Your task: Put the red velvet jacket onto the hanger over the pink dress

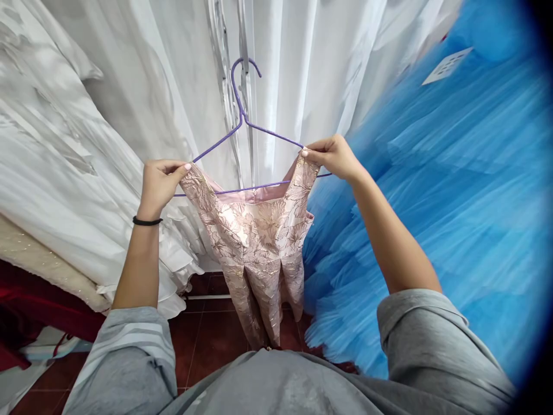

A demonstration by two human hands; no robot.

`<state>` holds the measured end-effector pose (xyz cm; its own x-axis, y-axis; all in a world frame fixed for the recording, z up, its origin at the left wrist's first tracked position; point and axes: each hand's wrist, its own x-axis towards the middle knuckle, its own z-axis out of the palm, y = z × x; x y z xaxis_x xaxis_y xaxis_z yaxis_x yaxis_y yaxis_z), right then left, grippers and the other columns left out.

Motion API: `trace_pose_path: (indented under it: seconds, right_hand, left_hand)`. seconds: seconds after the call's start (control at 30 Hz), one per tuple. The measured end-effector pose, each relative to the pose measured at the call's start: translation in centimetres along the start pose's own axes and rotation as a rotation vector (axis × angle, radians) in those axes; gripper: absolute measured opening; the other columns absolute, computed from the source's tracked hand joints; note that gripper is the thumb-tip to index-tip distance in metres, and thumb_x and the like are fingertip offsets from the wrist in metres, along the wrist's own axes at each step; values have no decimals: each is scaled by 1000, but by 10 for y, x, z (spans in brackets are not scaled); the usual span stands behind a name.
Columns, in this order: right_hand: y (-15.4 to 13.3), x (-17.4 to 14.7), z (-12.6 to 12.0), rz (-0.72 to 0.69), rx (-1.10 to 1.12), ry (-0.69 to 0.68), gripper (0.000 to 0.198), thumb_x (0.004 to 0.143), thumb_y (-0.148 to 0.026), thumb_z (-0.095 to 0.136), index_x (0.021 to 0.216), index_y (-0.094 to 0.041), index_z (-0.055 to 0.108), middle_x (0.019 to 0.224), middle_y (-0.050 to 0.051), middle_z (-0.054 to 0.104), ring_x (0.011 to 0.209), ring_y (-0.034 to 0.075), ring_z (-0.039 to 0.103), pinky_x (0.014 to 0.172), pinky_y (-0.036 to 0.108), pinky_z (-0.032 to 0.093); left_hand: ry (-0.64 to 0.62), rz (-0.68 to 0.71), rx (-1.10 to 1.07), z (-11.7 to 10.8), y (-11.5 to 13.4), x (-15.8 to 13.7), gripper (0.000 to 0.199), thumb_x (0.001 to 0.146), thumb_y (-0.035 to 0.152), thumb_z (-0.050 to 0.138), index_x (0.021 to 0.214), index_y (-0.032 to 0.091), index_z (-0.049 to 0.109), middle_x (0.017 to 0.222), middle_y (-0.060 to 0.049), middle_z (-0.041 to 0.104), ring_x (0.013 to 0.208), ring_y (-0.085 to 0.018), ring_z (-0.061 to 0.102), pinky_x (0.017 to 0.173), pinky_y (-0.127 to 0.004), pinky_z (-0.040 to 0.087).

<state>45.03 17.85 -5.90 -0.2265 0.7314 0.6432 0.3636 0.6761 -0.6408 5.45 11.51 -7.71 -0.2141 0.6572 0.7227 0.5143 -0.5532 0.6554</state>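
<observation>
A pink brocade dress (263,227) with a raised floral pattern hangs in front of me on a purple hanger (242,114). My left hand (161,183) pinches the shoulder strap on the left, thumb on top, at the hanger's arm. On the other side my right hand (330,157) grips the right strap between thumb and fingers, close to the hanger's sloping bar. The hanger's hook points up and appears free of any rail. The skirt falls in folds toward the floor, its lower end partly hidden by my shirt.
White gowns (64,132) hang along the left, and white drapery (294,69) covers the back. A full blue tulle dress (453,190) fills the right side, bearing a white tag (447,66). Dark red cloth (38,302) lies low left above the reddish tiled floor (207,340).
</observation>
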Motion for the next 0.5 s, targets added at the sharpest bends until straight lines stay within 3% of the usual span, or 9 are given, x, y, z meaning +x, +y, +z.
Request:
trace_pose_path:
  seconds: [0.1,0.2,0.33,0.43,0.5]
  right_hand:
    - [2,3,12,-42,18,82,36,75,-46,73,77,-10,73,67,2,63,68,14,55,61,26,44]
    - [4,4,21,-73,-17,159,42,74,-53,70,83,-12,75,71,3,66,69,15,54,63,27,42]
    - [3,-1,30,-36,-269,82,46,84,-51,59,89,-9,75,61,0,53,63,13,52,63,25,38]
    - [-3,-4,33,7,-493,33,44,90,-48,49,95,-12,74,63,3,57,67,16,54,67,28,41]
    - [-5,-7,34,-18,-553,95,45,91,-47,47,114,-15,69,86,9,68,83,22,60,76,33,46]
  left_hand:
    - [118,-6,-69,7,1,1,26,70,43,76,75,17,74,71,-2,69,65,-15,59,61,-25,48]
    - [36,12,-12,8,4,1,25,72,41,74,75,17,74,71,-2,69,64,-14,58,60,-24,45]
    - [-58,83,207,2,7,-5,26,79,43,68,77,17,74,68,-1,67,62,-14,55,62,-25,43]
    - [-72,136,366,1,15,-13,24,84,40,62,85,19,74,76,-4,68,75,-19,60,78,-30,47]
    - [-17,169,442,5,20,-21,27,82,38,64,100,20,73,101,-8,70,102,-27,61,99,-39,43]
